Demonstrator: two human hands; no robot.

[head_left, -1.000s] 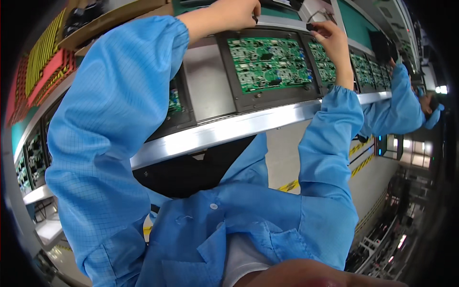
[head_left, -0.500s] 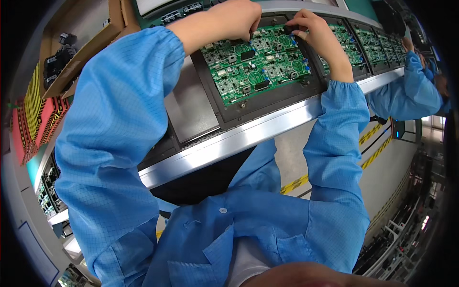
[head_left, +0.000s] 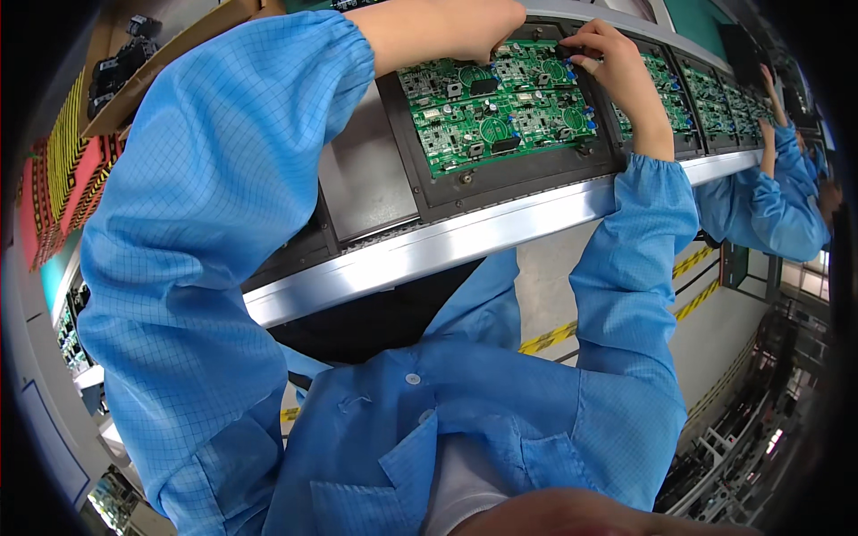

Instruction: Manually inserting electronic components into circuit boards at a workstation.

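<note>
Leftward, black parts (head_left: 116, 73) in a cardboard box (head_left: 165, 68); right fingers (head_left: 587, 40) pinched on black component (head_left: 566, 51), left fingers (head_left: 496, 36): grip unclear.

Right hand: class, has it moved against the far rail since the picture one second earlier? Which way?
Yes. The right hand was at the far rail; now it is nearer the person's body, reaching the green circuit board's far right corner.
</note>
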